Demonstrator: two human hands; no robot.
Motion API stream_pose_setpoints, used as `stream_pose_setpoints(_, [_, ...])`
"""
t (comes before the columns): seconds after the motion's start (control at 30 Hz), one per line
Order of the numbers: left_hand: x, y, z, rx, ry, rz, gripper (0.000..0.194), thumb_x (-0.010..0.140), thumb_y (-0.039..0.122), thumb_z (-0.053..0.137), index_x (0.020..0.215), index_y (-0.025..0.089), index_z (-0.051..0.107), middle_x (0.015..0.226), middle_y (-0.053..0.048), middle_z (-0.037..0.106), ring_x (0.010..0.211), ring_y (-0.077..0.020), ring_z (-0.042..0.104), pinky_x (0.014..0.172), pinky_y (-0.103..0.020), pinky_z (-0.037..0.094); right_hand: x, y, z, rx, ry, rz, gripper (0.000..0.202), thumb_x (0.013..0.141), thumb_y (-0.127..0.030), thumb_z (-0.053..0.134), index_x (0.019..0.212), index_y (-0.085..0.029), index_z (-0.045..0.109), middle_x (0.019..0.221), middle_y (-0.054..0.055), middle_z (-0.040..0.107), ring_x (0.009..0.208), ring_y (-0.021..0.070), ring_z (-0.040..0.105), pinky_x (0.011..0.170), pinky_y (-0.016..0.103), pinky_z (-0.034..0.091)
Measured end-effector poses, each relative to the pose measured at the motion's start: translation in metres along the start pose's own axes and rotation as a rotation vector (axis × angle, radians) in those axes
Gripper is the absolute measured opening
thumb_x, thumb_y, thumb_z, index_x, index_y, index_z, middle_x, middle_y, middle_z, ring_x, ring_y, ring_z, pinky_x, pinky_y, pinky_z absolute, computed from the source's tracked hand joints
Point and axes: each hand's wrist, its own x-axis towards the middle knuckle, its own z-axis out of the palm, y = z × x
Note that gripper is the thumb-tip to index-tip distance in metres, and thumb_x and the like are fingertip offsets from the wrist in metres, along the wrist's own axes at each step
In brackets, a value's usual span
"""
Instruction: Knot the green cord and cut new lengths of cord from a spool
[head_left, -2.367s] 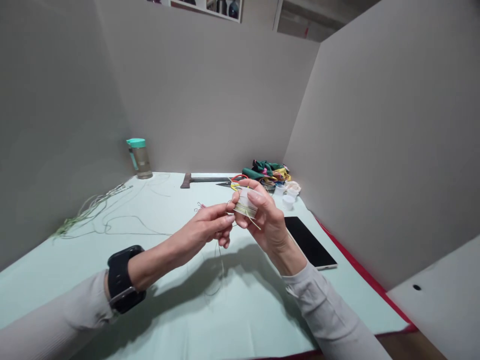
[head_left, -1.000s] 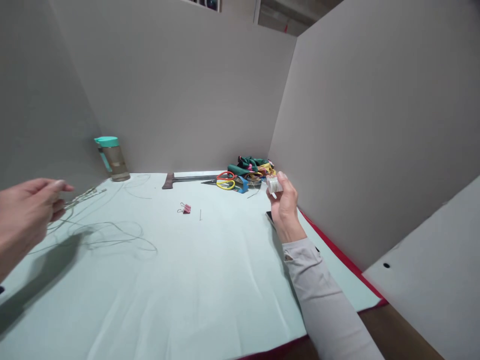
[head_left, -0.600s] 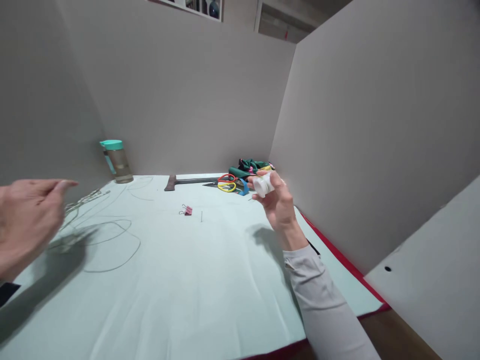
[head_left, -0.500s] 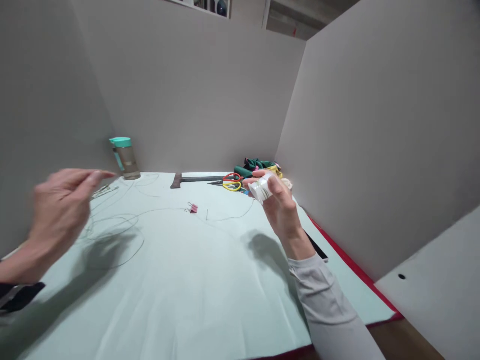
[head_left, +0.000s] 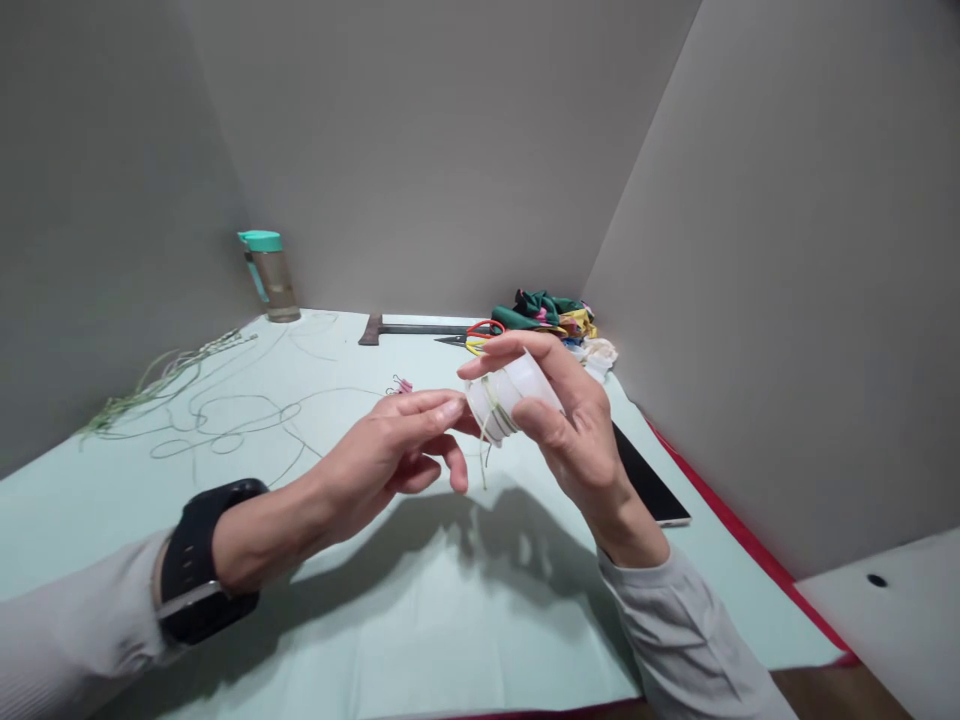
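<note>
A white spool (head_left: 529,385) with pale green cord (head_left: 491,405) wound round one end is tilted in my right hand (head_left: 574,430), held between thumb and fingers. My left hand (head_left: 405,435) meets the spool's left end with thumb and forefinger pinched together. What they pinch is too small to make out. A short cord end hangs below the spool. Behind my left hand, a pink binder clip (head_left: 403,385) lies partly hidden on the pale cloth (head_left: 360,620). Thin cord (head_left: 244,402) spreads in loose loops over the left part of the cloth.
At the back left stands a bottle with a teal lid (head_left: 274,280). An axe (head_left: 371,330), scissors (head_left: 486,328) and a heap of coloured fabric (head_left: 544,308) lie along the back. Knotted green cords (head_left: 150,390) are at the left, a black flat object (head_left: 645,475) at the right.
My left hand has moved right, from the left side to the spool. The spool has turned in my right hand. The camera view has shifted, and more of the green cords shows.
</note>
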Motion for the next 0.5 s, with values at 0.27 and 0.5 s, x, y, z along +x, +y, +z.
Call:
stream_pose_setpoints(0.27, [-0.009,-0.002,-0.005,-0.002,-0.059,-0.046,0.039,0.083,0.055,0.075,0.077,0.016,0.074,0.057,0.006,0.028,0.05,-0.0076,0.018,0.046,-0.023,0.016,0.001,-0.002,-0.001,-0.038,0.014,-0.013,0.028,0.093,-0.041,0.072,0.117,-0.03,0.065,0.117,0.004,0.072,0.096,0.0232,0.069,0.082,0.039,0.055])
stream_pose_setpoints(0.5, [-0.016,0.004,-0.026,0.12,0.132,-0.033,0.041,0.079,0.053,0.08,0.065,0.018,0.064,0.06,0.003,0.032,0.053,-0.0092,0.024,0.045,-0.023,0.017,0.009,0.015,-0.016,0.05,0.251,0.033,0.029,0.085,-0.05,0.075,0.102,-0.026,0.073,0.099,0.003,0.073,0.087,0.0211,0.067,0.075,0.035,0.051])
